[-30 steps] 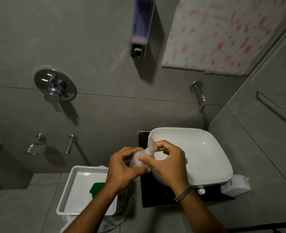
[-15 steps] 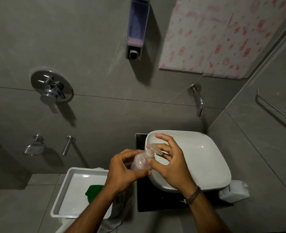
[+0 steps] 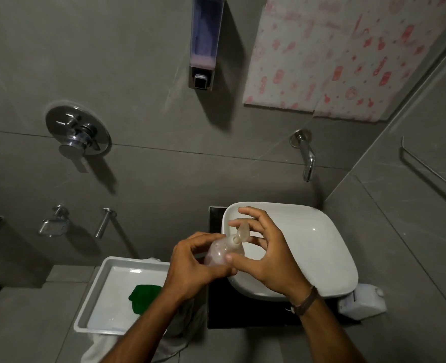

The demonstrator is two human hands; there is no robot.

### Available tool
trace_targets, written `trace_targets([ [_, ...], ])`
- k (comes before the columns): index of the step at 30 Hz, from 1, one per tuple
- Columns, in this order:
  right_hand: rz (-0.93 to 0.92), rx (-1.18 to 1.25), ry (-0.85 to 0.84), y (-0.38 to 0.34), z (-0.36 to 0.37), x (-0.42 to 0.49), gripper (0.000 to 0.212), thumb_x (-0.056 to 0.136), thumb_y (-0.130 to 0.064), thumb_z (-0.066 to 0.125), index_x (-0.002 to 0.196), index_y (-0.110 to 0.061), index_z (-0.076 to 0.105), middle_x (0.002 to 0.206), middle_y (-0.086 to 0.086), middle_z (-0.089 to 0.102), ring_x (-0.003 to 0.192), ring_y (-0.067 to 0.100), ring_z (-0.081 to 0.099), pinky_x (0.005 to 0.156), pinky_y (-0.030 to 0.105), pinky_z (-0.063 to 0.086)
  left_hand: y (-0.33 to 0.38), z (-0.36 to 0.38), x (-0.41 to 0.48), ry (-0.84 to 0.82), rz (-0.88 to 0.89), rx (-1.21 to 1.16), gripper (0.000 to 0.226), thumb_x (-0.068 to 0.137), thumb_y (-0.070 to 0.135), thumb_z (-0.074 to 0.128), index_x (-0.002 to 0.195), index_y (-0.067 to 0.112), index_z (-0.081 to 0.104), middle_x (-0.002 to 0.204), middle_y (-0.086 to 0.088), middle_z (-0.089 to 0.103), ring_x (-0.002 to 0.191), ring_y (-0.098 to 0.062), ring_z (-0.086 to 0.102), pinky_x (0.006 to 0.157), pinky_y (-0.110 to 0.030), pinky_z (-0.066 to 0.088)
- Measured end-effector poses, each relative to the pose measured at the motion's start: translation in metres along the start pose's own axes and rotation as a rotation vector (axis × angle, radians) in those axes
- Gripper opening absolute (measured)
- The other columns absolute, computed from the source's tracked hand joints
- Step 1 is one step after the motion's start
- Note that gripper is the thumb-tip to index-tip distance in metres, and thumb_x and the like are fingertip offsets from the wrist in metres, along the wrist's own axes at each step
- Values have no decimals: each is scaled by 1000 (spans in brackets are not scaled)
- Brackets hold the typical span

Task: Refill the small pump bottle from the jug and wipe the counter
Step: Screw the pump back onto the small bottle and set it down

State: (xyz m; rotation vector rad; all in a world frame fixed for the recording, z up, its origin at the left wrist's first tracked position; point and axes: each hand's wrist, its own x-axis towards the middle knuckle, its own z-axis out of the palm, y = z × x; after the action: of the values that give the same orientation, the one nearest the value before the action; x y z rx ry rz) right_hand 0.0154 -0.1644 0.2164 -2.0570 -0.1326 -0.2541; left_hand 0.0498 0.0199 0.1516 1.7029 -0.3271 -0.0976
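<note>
The small clear pump bottle [image 3: 220, 254] is held in front of me over the left edge of the white basin [image 3: 321, 247]. My left hand [image 3: 193, 268] wraps around its body. My right hand [image 3: 266, 255] touches the bottle's neck with thumb and fingertips, its other fingers spread around the translucent pump head [image 3: 242, 231]. The white jug [image 3: 363, 301] lies on the black counter [image 3: 222, 307] at the basin's lower right corner. A green cloth [image 3: 144, 297] lies in the white tray [image 3: 96, 292] to the left.
A wall tap [image 3: 307, 155] sticks out above the basin. A wall soap dispenser [image 3: 203, 43] hangs higher up. A shower mixer [image 3: 78, 132] and a soap dish [image 3: 53, 226] are on the left wall. A towel bar [image 3: 431, 169] is on the right wall.
My right hand has opened its fingers around the pump head and shifted its thumb down to the bottle's neck. The bottle stays in my left hand.
</note>
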Motion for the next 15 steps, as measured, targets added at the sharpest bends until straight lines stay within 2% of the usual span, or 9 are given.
trace_targets([
  [2, -12, -8, 35, 2, -2, -1, 65, 75, -30, 87, 131, -40, 54, 119, -23, 69, 115, 9, 67, 96, 28, 59, 1, 3, 0, 4, 4, -2, 63, 59, 37, 100, 117, 33, 78, 115, 11, 77, 110, -12, 73, 90, -36, 65],
  [4, -23, -47, 92, 1, -2, -2, 60, 72, -41, 89, 123, -43, 57, 108, -23, 70, 106, 8, 69, 90, 23, 60, 1, 5, -1, 2, 8, -1, 62, 59, 37, 100, 116, 33, 78, 115, 10, 77, 109, -14, 74, 88, -34, 65],
  [6, -21, -65, 58, 1, -6, -2, 68, 68, -52, 88, 126, -42, 54, 109, -23, 69, 108, 6, 67, 89, 20, 58, 2, 8, -1, 0, 14, -5, 62, 58, 41, 99, 115, 34, 78, 114, 10, 77, 108, -13, 74, 87, -32, 65],
  [8, -19, -21, -13, 4, -11, -2, 77, 68, -46, 90, 134, -39, 51, 123, -24, 66, 119, 6, 64, 93, 19, 57, 4, 11, -2, 7, 16, -16, 62, 56, 42, 99, 115, 35, 78, 114, 10, 78, 108, -13, 75, 85, -30, 65],
  [9, -30, -24, -15, 5, -13, -3, 74, 70, -40, 90, 134, -38, 52, 124, -25, 66, 118, 6, 65, 93, 20, 57, 4, 12, -3, 7, 13, -22, 63, 56, 42, 99, 115, 36, 78, 115, 10, 77, 108, -14, 74, 85, -30, 64],
  [10, -39, -30, 11, 5, -14, -4, 68, 71, -39, 89, 130, -38, 55, 119, -26, 68, 113, 5, 67, 92, 20, 58, 4, 13, -3, 2, 10, -28, 63, 56, 41, 100, 115, 36, 78, 115, 10, 77, 109, -15, 74, 85, -30, 64],
  [13, -37, -83, 93, 4, -14, -6, 62, 67, -59, 86, 119, -41, 58, 100, -24, 71, 96, 6, 71, 81, 16, 59, 5, 17, -4, -17, 11, -23, 62, 57, 41, 100, 115, 35, 78, 115, 11, 76, 111, -15, 73, 87, -31, 65],
  [15, -24, -80, 40, 6, -18, -7, 71, 65, -59, 87, 126, -42, 54, 107, -22, 71, 104, 8, 69, 87, 19, 59, 5, 20, -5, -14, 21, -21, 61, 57, 42, 98, 114, 36, 78, 113, 12, 77, 109, -15, 73, 86, -31, 65],
])
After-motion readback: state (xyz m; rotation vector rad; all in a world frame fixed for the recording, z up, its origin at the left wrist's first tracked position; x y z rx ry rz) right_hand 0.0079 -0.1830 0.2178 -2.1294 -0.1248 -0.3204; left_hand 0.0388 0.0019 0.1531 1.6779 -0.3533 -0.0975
